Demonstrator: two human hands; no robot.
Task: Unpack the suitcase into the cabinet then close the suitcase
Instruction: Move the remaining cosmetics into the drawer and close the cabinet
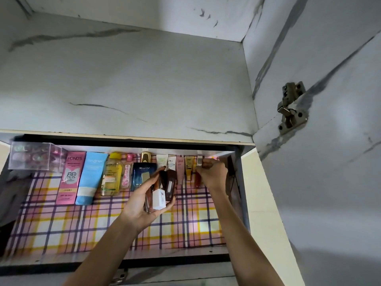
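Left hand (142,205), palm up, fingers curled round at least three small bottles (170,185) over the cabinet shelf (103,223); right hand (212,172) pinches a silver-capped bottle (198,178) at the row's right end. Along the back, one each: POND'S BB cream (71,178), GARNIER bottle (111,174), Gulabari bottle (126,175), BELLA VITA box (142,174)

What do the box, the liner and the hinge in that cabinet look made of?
Box: clear hard plastic, probably acrylic; its contents show through and its edges gleam. Liner: a plaid sheet, likely vinyl or coated paper; it lies flat with a slight sheen. Hinge: metal, dull silver-grey, with screw heads and bright glints.
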